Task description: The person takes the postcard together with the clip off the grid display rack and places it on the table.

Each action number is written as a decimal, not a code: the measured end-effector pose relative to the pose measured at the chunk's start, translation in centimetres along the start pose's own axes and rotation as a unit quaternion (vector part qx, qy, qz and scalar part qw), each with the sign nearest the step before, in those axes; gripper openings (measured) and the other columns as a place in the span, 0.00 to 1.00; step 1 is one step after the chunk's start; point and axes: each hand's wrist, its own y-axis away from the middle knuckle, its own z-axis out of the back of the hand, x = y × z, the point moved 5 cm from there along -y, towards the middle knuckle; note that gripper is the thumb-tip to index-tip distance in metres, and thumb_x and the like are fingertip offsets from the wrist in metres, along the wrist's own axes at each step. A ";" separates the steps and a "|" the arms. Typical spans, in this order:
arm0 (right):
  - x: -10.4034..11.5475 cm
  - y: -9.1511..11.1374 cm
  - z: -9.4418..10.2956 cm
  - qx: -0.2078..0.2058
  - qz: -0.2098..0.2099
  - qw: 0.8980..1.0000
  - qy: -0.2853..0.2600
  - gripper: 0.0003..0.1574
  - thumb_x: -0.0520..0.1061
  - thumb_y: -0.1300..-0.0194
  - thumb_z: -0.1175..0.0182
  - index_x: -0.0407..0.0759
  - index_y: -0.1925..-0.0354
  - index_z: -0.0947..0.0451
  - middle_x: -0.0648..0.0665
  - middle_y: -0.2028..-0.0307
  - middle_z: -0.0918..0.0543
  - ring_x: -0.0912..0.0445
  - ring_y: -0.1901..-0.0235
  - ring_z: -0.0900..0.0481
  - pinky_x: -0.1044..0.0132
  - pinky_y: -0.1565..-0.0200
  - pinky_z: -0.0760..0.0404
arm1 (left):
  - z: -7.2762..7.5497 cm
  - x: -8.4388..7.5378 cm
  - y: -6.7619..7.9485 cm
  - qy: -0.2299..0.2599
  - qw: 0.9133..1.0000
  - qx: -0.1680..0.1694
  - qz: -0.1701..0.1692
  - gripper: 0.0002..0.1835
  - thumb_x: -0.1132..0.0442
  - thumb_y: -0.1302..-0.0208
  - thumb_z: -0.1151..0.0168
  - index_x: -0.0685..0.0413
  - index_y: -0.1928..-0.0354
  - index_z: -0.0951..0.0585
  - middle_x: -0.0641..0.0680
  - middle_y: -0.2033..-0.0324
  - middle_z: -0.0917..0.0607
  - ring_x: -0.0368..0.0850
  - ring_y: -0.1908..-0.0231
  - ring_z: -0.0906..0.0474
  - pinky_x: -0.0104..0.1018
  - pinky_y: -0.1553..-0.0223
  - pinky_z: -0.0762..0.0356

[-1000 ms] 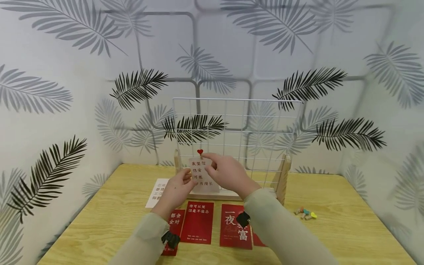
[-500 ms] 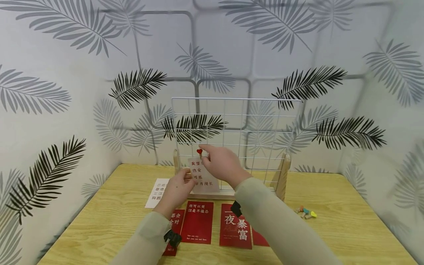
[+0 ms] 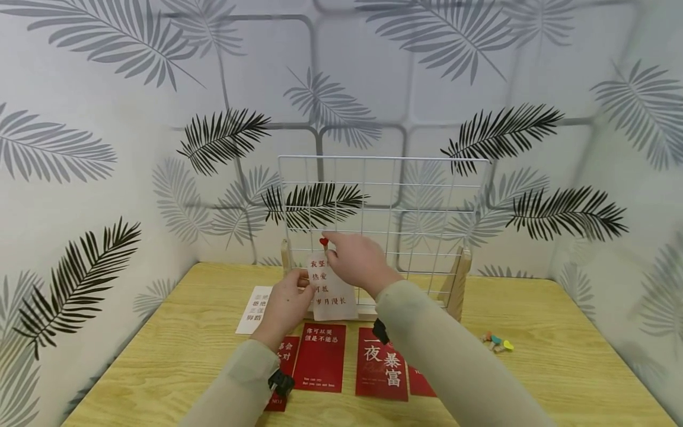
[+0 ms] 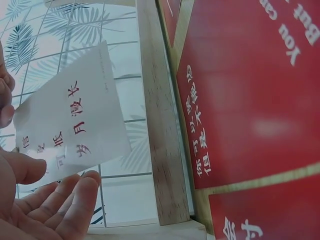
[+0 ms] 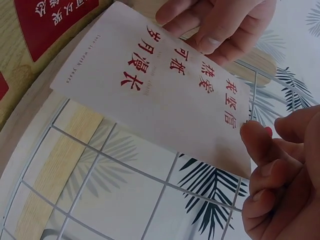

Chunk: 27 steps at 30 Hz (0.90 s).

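A white card [image 3: 335, 305] with red Chinese writing stands in front of a white wire grid [image 3: 427, 210], its lower edge tilted off the wires. My left hand [image 3: 289, 301] holds the card's left edge between thumb and fingers, as the left wrist view also shows. At the card's top, my right hand [image 3: 360, 261] pinches a small clothespin with a red heart [image 3: 324, 241] between thumb and index finger. Most of the clothespin is hidden; in the right wrist view only a bit of the red heart [image 5: 268, 132] shows behind the fingers.
Wooden feet [image 3: 459, 284] carry the grid. Several red cards, among them one in the middle [image 3: 320, 365] and one on the right [image 3: 373, 379], lie in front. A white card [image 3: 251, 314] lies left. Small coloured clips [image 3: 496, 342] lie right on the wooden table [image 3: 555, 367].
The right hand has shifted from the card's upper right to the heart clothespin, index finger now above it. The card's lower edge has swung outward from the grid. The left hand keeps its hold.
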 end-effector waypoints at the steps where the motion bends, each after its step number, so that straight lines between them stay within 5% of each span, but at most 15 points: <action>1: 0.0 0.0 -0.1 0.001 -0.003 1.000 0.003 0.29 0.52 0.23 0.49 0.55 0.27 0.32 0.49 0.82 0.26 0.58 0.86 0.35 0.63 0.81 0.32 | 0.0 0.0 0.0 -0.003 1.000 -0.002 -0.002 0.19 0.55 0.27 0.41 0.53 0.39 0.22 0.53 0.51 0.16 0.50 0.54 0.18 0.46 0.57 0.18; 8: 0.3 -0.4 -0.8 0.007 -0.019 1.000 -0.001 0.30 0.52 0.22 0.51 0.52 0.26 0.33 0.49 0.79 0.23 0.56 0.85 0.31 0.62 0.81 0.29 | 0.1 0.1 0.0 -0.016 1.000 -0.013 -0.005 0.15 0.56 0.26 0.41 0.52 0.43 0.21 0.53 0.54 0.16 0.49 0.58 0.19 0.45 0.60 0.19; 15: 0.5 -0.3 -0.5 -0.038 -0.013 0.999 0.013 0.21 0.51 0.23 0.47 0.53 0.36 0.22 0.51 0.54 0.12 0.58 0.79 0.24 0.65 0.79 0.26 | 0.3 0.0 -0.2 -0.024 0.999 -0.024 -0.017 0.08 0.60 0.26 0.42 0.53 0.50 0.22 0.52 0.61 0.16 0.46 0.65 0.21 0.41 0.65 0.21; 27: 0.4 -0.1 -0.3 -0.099 -0.022 0.995 -0.008 0.09 0.49 0.24 0.43 0.56 0.52 0.16 0.56 0.67 0.13 0.62 0.82 0.26 0.67 0.81 0.29 | 0.6 -0.1 0.0 -0.031 0.999 -0.037 -0.018 0.06 0.61 0.26 0.41 0.53 0.52 0.22 0.51 0.63 0.16 0.44 0.68 0.22 0.39 0.67 0.22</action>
